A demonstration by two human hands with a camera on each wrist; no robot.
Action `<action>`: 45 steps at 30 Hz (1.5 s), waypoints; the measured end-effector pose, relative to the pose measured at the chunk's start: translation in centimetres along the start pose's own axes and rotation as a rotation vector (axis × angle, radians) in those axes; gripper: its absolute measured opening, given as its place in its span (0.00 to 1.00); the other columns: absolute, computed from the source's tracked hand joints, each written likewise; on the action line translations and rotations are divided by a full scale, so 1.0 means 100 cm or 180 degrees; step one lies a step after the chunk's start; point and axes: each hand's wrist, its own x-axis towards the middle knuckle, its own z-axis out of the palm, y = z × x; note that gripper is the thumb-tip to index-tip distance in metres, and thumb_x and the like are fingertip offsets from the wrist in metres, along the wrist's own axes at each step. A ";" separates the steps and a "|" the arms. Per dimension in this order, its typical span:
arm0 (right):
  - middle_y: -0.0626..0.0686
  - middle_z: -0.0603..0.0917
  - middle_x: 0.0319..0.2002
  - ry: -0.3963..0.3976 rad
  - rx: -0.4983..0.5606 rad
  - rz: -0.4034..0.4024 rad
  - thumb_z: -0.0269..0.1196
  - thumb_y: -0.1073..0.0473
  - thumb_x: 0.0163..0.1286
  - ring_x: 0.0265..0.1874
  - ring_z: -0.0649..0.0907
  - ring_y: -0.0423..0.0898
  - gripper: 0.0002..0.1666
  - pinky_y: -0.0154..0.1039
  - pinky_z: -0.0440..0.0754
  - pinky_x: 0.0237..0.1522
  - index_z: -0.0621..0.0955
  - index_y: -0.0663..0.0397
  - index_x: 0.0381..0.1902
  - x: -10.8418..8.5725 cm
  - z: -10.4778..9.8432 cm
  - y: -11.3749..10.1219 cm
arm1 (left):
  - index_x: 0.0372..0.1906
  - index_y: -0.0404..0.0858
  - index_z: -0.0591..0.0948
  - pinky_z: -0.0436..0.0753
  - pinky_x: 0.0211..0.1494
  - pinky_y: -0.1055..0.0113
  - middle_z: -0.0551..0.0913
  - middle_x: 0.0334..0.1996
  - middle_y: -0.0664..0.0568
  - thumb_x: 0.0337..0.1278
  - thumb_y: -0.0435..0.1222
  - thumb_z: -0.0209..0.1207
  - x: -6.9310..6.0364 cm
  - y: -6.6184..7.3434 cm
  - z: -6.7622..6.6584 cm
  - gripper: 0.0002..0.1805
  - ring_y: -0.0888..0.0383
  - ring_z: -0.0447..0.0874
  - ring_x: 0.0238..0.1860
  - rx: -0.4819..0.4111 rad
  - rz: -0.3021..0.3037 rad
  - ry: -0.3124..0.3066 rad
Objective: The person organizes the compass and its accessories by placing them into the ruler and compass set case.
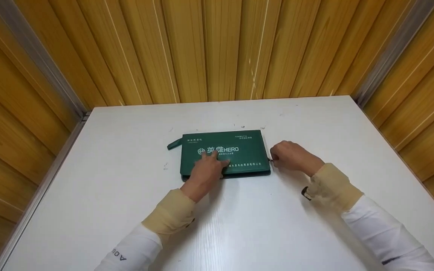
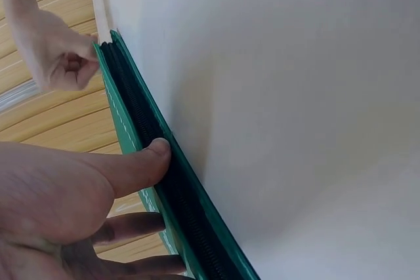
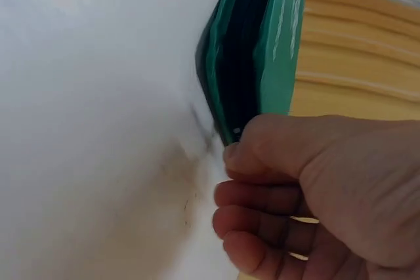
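Note:
A flat green zip case (image 1: pixel 220 137) with white lettering and the word HERO lies on the white table. My left hand (image 1: pixel 206 169) presses on its top cover with fairly straight, spread fingers. In the left wrist view, the thumb (image 2: pixel 141 168) rests along the black zipper (image 2: pixel 131 96) on the front edge. At the case's right end, my right hand (image 1: pixel 292 156) pinches a small dark zipper pull (image 1: pixel 271 160) between thumb and curled fingers. The right wrist view shows a dark gap (image 3: pixel 243 57) along the case's edge; the pull is mostly hidden by the hand.
A green wrist strap (image 1: pixel 174 144) sticks out from the case's left side. The white table (image 1: pixel 126 150) has small dark marks behind the case. Yellow wood-patterned panels (image 1: pixel 220 52) stand behind and at both sides, with metal posts (image 1: pixel 394 49) at the corners.

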 end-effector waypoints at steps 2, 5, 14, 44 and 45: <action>0.48 0.81 0.23 -0.0025 -0.0021 -0.0007 0.69 0.69 0.62 0.24 0.76 0.45 0.05 0.41 0.78 0.30 0.84 0.58 0.28 -0.009 0.002 -0.006 | 0.67 0.53 0.82 0.81 0.56 0.35 0.74 0.67 0.37 0.65 0.34 0.68 0.000 0.000 0.000 0.26 0.27 0.70 0.68 0.0002 -0.0004 0.0001; 0.48 0.80 0.22 -0.0011 -0.0043 -0.0024 0.69 0.69 0.61 0.24 0.75 0.45 0.05 0.40 0.76 0.28 0.84 0.58 0.27 -0.020 0.006 -0.016 | 0.67 0.54 0.82 0.81 0.56 0.36 0.75 0.66 0.37 0.65 0.36 0.69 -0.001 0.000 0.000 0.27 0.28 0.70 0.68 0.0067 -0.0006 0.0010; 0.47 0.74 0.17 0.0110 -0.0184 0.0000 0.67 0.67 0.63 0.21 0.70 0.45 0.11 0.39 0.68 0.25 0.81 0.56 0.21 -0.032 0.019 -0.053 | 0.68 0.56 0.81 0.85 0.53 0.41 0.75 0.65 0.38 0.64 0.39 0.70 -0.001 -0.002 0.002 0.28 0.29 0.73 0.66 0.0269 0.0131 0.0077; 0.41 0.72 0.10 0.0389 0.0857 0.0048 0.64 0.66 0.61 0.17 0.69 0.40 0.19 0.37 0.65 0.20 0.78 0.51 0.10 0.025 0.054 -0.142 | 0.61 0.57 0.86 0.88 0.43 0.52 0.83 0.53 0.40 0.53 0.46 0.73 0.000 -0.020 -0.003 0.27 0.42 0.80 0.46 0.0323 0.0547 0.0383; 0.42 0.74 0.11 0.0402 0.0885 0.0034 0.65 0.65 0.62 0.17 0.71 0.40 0.18 0.37 0.67 0.21 0.80 0.52 0.12 0.024 0.053 -0.141 | 0.62 0.57 0.85 0.87 0.45 0.52 0.82 0.54 0.40 0.53 0.47 0.72 0.000 -0.020 -0.004 0.27 0.42 0.80 0.47 0.0310 0.0542 0.0337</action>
